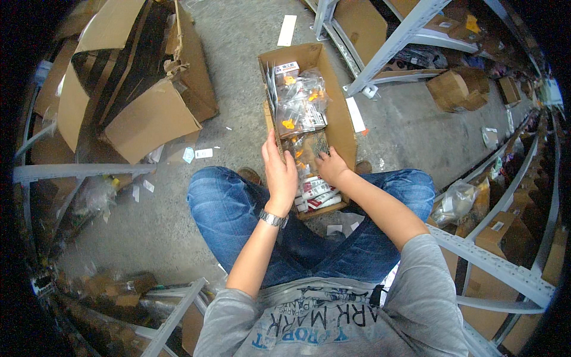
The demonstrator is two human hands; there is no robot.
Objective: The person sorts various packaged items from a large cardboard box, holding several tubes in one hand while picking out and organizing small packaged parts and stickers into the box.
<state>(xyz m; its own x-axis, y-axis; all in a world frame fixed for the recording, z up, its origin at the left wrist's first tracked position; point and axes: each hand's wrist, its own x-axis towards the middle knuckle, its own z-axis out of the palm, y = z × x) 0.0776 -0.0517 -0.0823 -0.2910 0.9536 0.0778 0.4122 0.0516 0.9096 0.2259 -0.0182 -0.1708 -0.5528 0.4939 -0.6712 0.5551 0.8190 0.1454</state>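
Note:
Between my bent legs stands a long open cardboard box [342, 119]. My left hand [281, 175] lies along its left wall with fingers stretched out, holding nothing. Inside the box, my right hand [333, 167] has its fingers curled at the lower end of a bundle of thin dark wire-like pieces [320, 143]; the fingertips are partly hidden. Beyond it are clear plastic bags [309, 89] with orange parts and a small white box [287, 69]. Several red-and-white tubes [316, 191] fill the near end.
A large torn cardboard carton [154, 116] stands at the far left. Grey metal shelving [398, 47] rises at the far right, with more racks [493, 265] close on both sides. An opened brown carton [458, 89] and paper scraps [204, 153] lie on the concrete floor.

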